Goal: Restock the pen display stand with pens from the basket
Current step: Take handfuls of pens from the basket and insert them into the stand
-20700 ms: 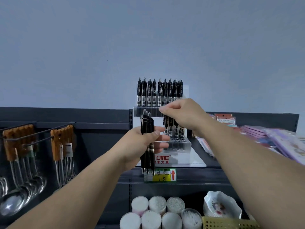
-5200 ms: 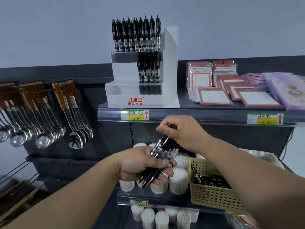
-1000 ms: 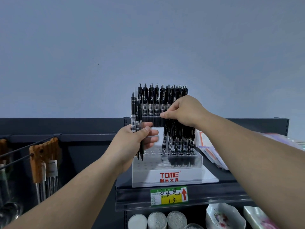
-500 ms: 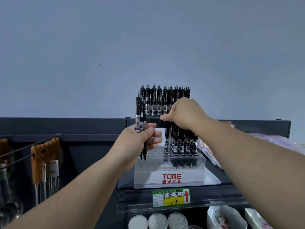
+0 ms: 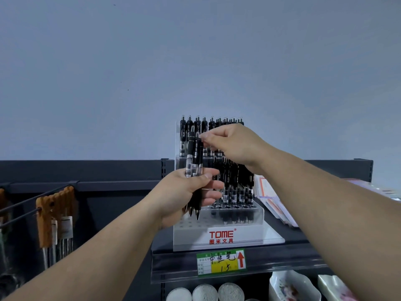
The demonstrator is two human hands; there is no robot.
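Plain grey-blue wall (image 5: 195,61) at the far side, evenly lit. Below it stands a dark grey metal shelving unit (image 5: 86,168); wooden-handled utensils (image 5: 56,213) hang on its left.

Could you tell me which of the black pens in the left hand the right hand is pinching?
The rightmost black click pen, whose top sits lower than the neighbouring pen: the fingers of the right hand pinch its upper end.

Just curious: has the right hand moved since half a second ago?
Yes: right hand rose leftward against the TOME pen stand, to the pens in the left hand.
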